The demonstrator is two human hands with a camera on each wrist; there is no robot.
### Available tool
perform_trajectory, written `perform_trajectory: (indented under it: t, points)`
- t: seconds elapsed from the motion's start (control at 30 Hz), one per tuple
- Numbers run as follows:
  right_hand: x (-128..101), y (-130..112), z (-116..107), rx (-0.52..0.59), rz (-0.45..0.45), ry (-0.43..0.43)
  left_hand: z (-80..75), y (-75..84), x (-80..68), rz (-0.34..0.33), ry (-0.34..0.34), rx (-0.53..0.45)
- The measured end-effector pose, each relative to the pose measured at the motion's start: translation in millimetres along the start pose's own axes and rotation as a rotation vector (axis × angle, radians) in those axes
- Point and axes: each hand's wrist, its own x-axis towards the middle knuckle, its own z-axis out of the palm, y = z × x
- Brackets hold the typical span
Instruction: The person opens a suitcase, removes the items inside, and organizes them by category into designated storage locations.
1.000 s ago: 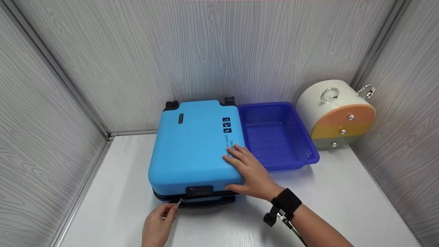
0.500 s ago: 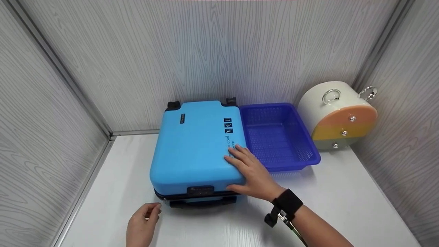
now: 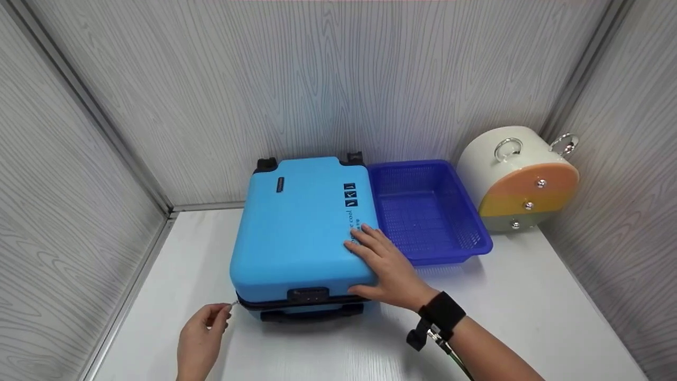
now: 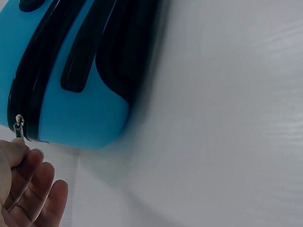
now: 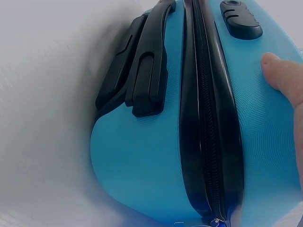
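A light blue hard-shell suitcase [image 3: 301,227] lies flat on the white table [image 3: 529,312], its black zipper band [image 5: 206,123] and black handle [image 3: 309,313] facing me. My left hand [image 3: 203,336] pinches the small metal zipper pull [image 4: 19,127] at the case's front left corner [image 3: 236,302]. My right hand [image 3: 383,264] lies flat on the lid near its front right corner, fingers straight, thumb [image 5: 281,75] against the front edge beside the black lock [image 5: 241,19].
A blue plastic basket [image 3: 428,211] stands against the suitcase's right side. Behind it on the right is a white drum [image 3: 515,177] with an orange-and-yellow face and metal rings. Grey wood-grain walls close in the left, back and right.
My left hand has drawn the zipper pull leftward along the front of the suitcase, from near the lock to the front left corner. The right hand has stayed on the lid.
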Motion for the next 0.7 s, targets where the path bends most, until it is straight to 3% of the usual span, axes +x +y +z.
perform_trajectory:
  t: [0.33, 0.7]
  points:
    - [0.8, -0.1, -2.1, 0.008, 0.009, -0.008, -5.5, -2.1, 27.1, 0.069, -0.019, 0.029]
    - [1.0, 1.7, 0.2, 0.019, -0.017, 0.005, -12.5, 0.3, 67.1, 0.161, -0.072, 0.062]
